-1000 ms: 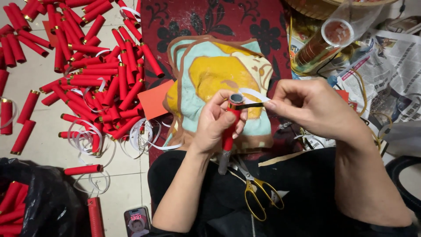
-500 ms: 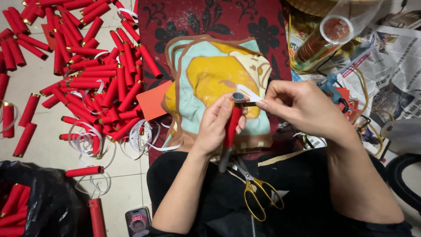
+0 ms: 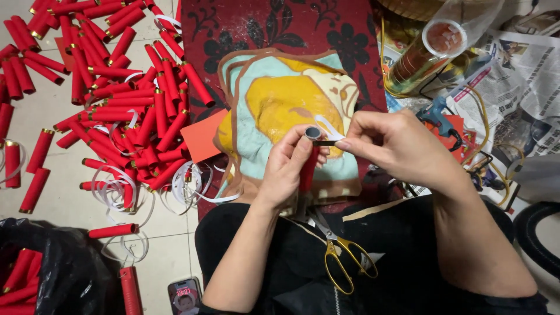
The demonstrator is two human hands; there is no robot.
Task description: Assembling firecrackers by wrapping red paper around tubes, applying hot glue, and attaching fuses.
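My left hand grips a red paper tube upright, its dark open end toward me. My right hand pinches a thin dark strip against the top of that tube, with a curl of white backing tape peeling off above it. Both hands work over a teal and yellow cushion lying on a dark red patterned mat.
A big pile of red tubes and loose white tape curls covers the tiled floor on the left. Yellow-handled scissors rest on my lap. A blue glue gun, a reel in a clear bag, newspapers, a black bag and a phone lie around.
The tube has tilted a little in my left hand and my right hand has pressed the strip closer to the tube's top rim. Otherwise the scene is the same.
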